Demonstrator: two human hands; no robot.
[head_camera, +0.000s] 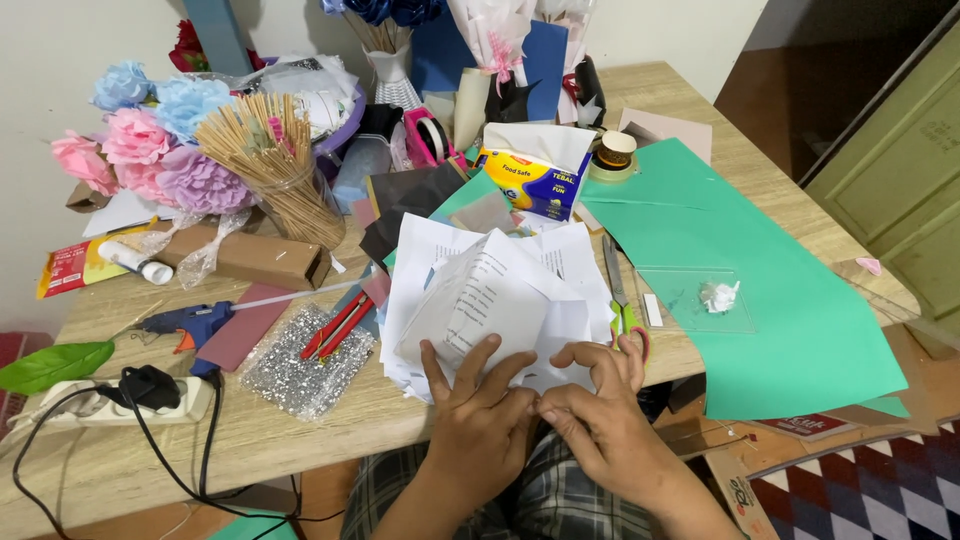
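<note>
Pinching folded white paper (490, 300) with both the left hand (480, 420) and right hand (600, 405), just left of scissors (622, 300), over the green sheet's (780, 300) near edge.

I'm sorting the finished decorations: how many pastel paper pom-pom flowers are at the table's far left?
5, clustered together: a blue flower and a second blue one behind, then three pink or mauve: flower, flower, flower. Others may hide behind them.

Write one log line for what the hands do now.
left hand: on white paper | right hand: pinching paper edge | scissors: beside, untouched
</note>
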